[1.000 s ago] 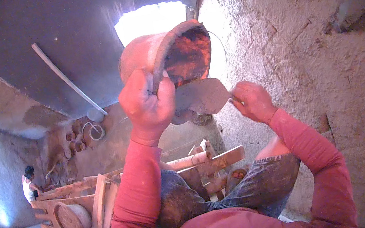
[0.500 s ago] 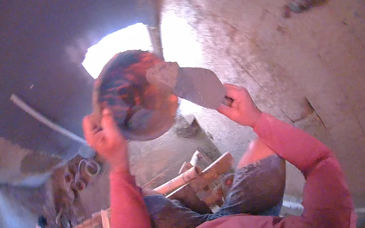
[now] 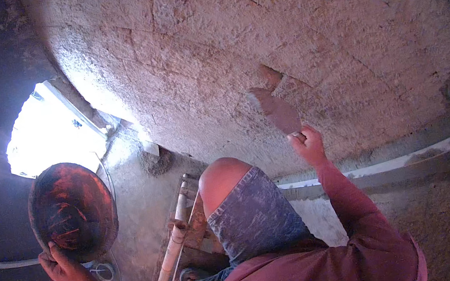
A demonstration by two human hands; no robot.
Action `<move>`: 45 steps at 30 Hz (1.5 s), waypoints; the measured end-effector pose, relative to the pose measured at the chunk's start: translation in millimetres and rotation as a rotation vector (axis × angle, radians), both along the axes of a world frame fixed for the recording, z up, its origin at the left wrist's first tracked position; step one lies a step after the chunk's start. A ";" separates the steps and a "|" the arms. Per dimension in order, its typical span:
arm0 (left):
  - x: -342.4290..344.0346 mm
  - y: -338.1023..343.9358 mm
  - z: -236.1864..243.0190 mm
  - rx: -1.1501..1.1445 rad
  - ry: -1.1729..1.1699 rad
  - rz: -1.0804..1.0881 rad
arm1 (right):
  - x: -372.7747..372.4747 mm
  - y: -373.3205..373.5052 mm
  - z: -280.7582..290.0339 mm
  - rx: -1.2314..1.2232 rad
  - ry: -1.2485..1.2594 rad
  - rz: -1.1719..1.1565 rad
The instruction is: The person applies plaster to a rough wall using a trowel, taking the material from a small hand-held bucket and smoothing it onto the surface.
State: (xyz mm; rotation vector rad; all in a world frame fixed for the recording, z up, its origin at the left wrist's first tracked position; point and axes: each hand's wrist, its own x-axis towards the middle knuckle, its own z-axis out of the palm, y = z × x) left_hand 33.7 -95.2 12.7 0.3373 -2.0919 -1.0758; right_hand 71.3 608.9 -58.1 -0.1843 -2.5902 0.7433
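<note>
At the lower left, my left hand [image 3: 69, 272] grips the near rim of a round, dark basin [image 3: 77, 193]. The basin is tilted so its inside faces me, with reddish light and smears in it. My right hand [image 3: 310, 146] is closed round the handle of a trowel [image 3: 282, 112], raised before the rough wall [image 3: 209, 43]. A little greyish mortar [image 3: 255, 98] seems to cling to the blade's tip. Just above the blade is a small gap [image 3: 271, 75] in the wall's surface. Whether the blade touches the wall I cannot tell.
Bright light comes through an opening [image 3: 54, 138] at the left. Pipes [image 3: 173, 249] and wooden pieces stand below, left of my raised knee [image 3: 226, 184]. A pale ledge strip [image 3: 444, 150] runs along the wall at the right. A dark lump [image 3: 158, 161] sits at the wall's foot.
The trowel has parted from the basin and moved against the backdrop of the wall. The basin has shifted down and left in view. My view has turned toward the right-hand wall.
</note>
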 end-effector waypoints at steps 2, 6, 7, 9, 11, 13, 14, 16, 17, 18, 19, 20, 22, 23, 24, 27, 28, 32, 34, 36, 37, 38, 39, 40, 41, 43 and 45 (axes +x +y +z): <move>-3.5 4.2 -11.0 0.026 -0.022 -0.034 | 24.5 29.0 -18.3 0.022 -0.105 -0.151; -7.8 7.3 -15.1 0.031 -0.046 -0.088 | 22.6 49.0 -25.7 0.066 -0.167 -0.246; -7.6 6.0 -14.1 0.020 -0.052 -0.100 | 15.8 51.2 -24.6 0.045 -0.204 -0.256; -4.7 9.0 -10.2 -0.005 -0.064 -0.101 | 1.3 58.8 -23.1 0.016 -0.249 -0.259; -2.1 11.2 -11.5 -0.003 -0.072 -0.096 | -13.3 71.5 -21.6 -0.001 -0.264 -0.247; 1.8 7.9 -11.7 0.012 -0.077 -0.082 | -27.3 91.1 -19.1 0.072 -0.232 -0.202; 2.8 10.3 -12.6 0.047 -0.063 -0.093 | -31.9 102.5 -16.1 0.112 -0.215 -0.183; 4.5 18.4 -10.0 0.111 -0.038 -0.112 | -38.5 114.0 -2.8 0.130 -0.219 -0.159; 5.5 16.1 -11.3 0.112 -0.046 -0.114 | -41.2 117.1 6.0 0.140 -0.223 -0.149; 6.5 12.9 -12.4 0.112 -0.051 -0.117 | -45.3 118.2 15.3 0.188 -0.247 -0.132; 7.4 10.7 -12.7 0.112 -0.057 -0.120 | -49.4 118.6 24.7 0.237 -0.271 -0.116; 7.6 10.8 -11.6 0.069 -0.061 -0.111 | -55.0 117.1 37.1 0.291 -0.290 -0.101; 4.9 16.3 -6.1 -0.020 -0.067 -0.094 | -67.6 113.7 55.4 0.155 -0.413 -0.210; 2.6 21.4 -4.2 -0.048 -0.060 -0.092 | -74.9 109.9 63.9 0.084 -0.477 -0.263; 0.1 27.5 -1.4 -0.078 -0.052 -0.090 | -83.4 105.5 74.3 0.010 -0.525 -0.278; -6.6 41.0 -0.6 -0.033 -0.019 -0.130 | -98.3 90.2 110.3 -0.159 -0.635 -0.323; -6.5 42.5 -0.4 0.000 -0.005 -0.146 | -101.0 86.1 114.6 -0.194 -0.653 -0.321; -5.1 52.9 3.6 0.070 -0.016 -0.197 | -95.5 88.9 125.2 -0.191 -0.674 -0.333; -1.9 57.4 6.0 0.135 -0.006 -0.238 | -89.8 86.9 130.1 -0.255 -0.701 -0.368; 0.5 57.7 5.1 0.127 -0.045 -0.217 | -75.0 89.2 137.9 -0.292 -0.697 -0.414; 2.2 55.8 5.3 0.121 -0.063 -0.204 | -67.5 88.8 140.1 -0.300 -0.680 -0.432; 4.0 55.9 6.8 0.114 -0.061 -0.190 | -60.3 87.4 142.3 -0.307 -0.662 -0.450; 4.3 59.8 9.4 0.110 -0.060 -0.184 | -49.1 86.7 146.1 -0.265 -0.610 -0.448; 5.9 60.4 13.3 0.099 -0.056 -0.175 | -41.9 82.4 147.3 -0.226 -0.560 -0.436; 7.2 61.4 16.5 0.090 -0.052 -0.167 | -35.5 78.5 149.4 -0.186 -0.509 -0.424; 9.6 62.7 21.7 0.071 -0.039 -0.153 | -26.0 72.4 153.8 -0.055 -0.427 -0.335; 7.4 65.3 22.4 0.087 -0.020 -0.154 | -28.3 54.1 161.2 0.091 -0.329 -0.243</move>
